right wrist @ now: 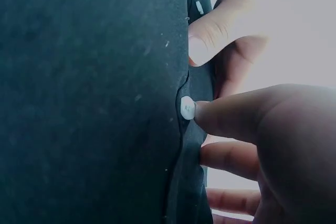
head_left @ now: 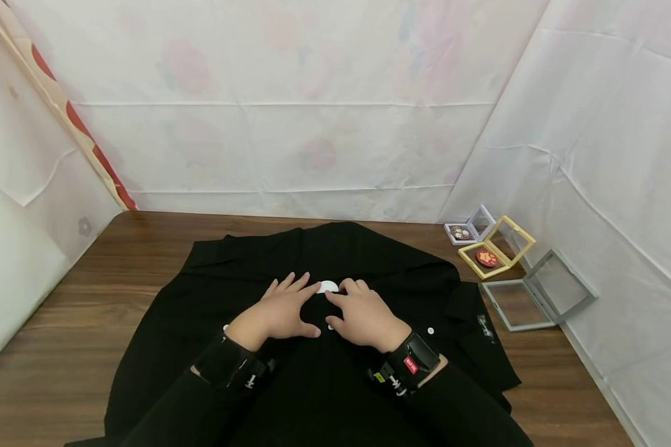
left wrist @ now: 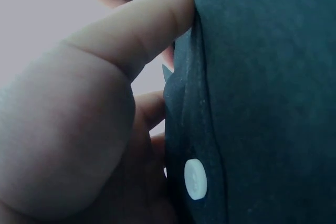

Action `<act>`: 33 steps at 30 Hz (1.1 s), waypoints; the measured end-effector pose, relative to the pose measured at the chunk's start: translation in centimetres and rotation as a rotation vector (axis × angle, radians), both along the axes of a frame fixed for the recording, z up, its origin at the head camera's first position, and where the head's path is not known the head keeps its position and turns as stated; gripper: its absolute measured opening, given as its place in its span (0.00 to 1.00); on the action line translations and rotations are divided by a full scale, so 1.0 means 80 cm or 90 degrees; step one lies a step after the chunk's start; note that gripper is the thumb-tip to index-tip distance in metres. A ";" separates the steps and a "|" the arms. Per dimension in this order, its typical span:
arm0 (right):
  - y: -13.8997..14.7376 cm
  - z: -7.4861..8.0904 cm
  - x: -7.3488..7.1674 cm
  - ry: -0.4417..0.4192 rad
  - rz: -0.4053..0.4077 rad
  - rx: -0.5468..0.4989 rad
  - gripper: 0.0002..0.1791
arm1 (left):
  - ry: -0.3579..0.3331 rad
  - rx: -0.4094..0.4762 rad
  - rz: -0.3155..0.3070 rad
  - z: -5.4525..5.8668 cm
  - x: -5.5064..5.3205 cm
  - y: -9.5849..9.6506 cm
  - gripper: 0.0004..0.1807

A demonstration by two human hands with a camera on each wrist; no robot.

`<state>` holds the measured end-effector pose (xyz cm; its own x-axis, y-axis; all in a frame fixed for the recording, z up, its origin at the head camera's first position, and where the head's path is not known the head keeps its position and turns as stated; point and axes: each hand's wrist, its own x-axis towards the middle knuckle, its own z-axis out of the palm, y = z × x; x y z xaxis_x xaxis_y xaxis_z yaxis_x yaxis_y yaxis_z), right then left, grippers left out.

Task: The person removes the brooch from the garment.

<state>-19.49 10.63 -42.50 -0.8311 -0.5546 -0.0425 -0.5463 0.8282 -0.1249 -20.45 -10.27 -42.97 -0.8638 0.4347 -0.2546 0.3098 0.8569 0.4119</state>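
Note:
A black shirt (head_left: 212, 372) with white buttons lies spread before me. My left hand (head_left: 274, 313) rests on it near the middle, fingers spread and thumb stretched out. In the left wrist view that thumb (left wrist: 157, 30) touches the placket edge, above a white button (left wrist: 196, 179). My right hand (head_left: 367, 315) has bent fingers and holds the placket between thumb and fingers. Its thumb tip touches another button (right wrist: 187, 108) in the right wrist view. Between the index fingertips shows a small white rounded patch (head_left: 328, 286).
On the brown wooden table (head_left: 67, 329), at the right, stand three small hinged cases: a pale one (head_left: 461, 233), a yellow one (head_left: 485, 257) and a grey one (head_left: 517, 304). White curtains (head_left: 291, 143) close off the back and sides.

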 end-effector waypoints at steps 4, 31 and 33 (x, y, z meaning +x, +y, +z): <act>0.000 0.000 -0.002 -0.006 0.005 0.002 0.30 | -0.008 0.002 0.001 0.001 0.000 -0.001 0.52; 0.008 -0.004 -0.004 -0.005 0.028 0.018 0.33 | -0.004 -0.012 -0.001 -0.001 -0.002 0.000 0.52; 0.009 -0.003 -0.004 -0.003 0.034 0.031 0.34 | -0.002 -0.012 0.000 -0.002 -0.002 0.000 0.52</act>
